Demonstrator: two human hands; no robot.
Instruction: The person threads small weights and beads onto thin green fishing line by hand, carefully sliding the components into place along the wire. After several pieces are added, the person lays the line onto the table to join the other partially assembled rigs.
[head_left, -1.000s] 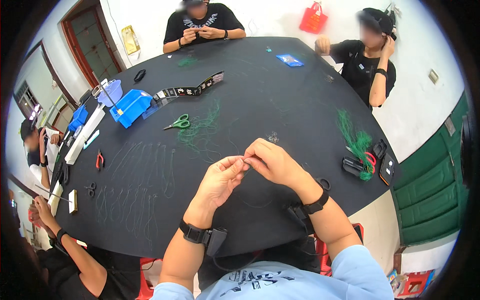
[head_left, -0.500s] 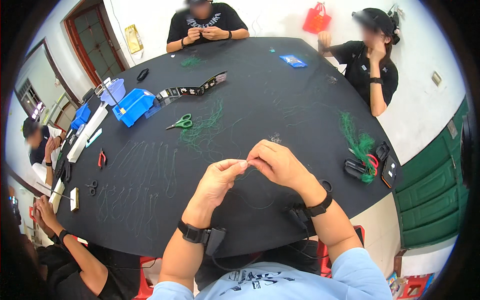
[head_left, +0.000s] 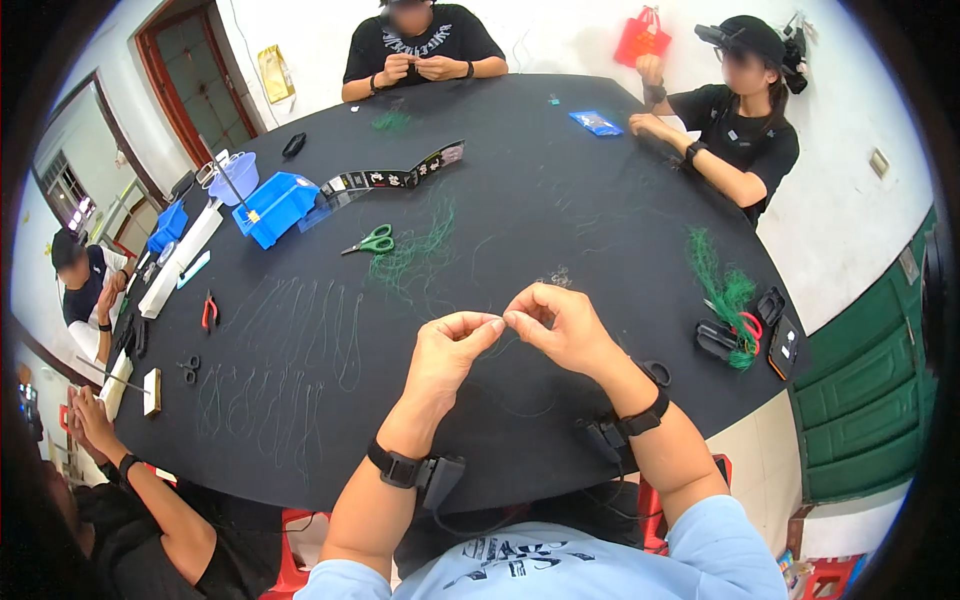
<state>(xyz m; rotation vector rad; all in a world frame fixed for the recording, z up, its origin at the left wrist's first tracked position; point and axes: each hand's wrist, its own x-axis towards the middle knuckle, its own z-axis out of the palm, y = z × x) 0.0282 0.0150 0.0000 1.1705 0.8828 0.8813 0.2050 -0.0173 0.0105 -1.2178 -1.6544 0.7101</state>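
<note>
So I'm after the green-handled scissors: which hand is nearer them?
Left. The left hand sits just below and right of the scissors; the right hand is farther right, beyond it.

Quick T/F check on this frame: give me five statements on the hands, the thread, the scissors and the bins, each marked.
1. The left hand and right hand meet fingertip to fingertip above the black table. True.
2. The hands pinch a thick red rope. False: only a thin thread shows between them, its colour hard to tell.
3. Green-handled scissors lie on the table beyond the hands. True.
4. The blue bin sits at the person's right. False: it is at the far left.
5. Thread loops lie in rows left of the hands. True.
</note>
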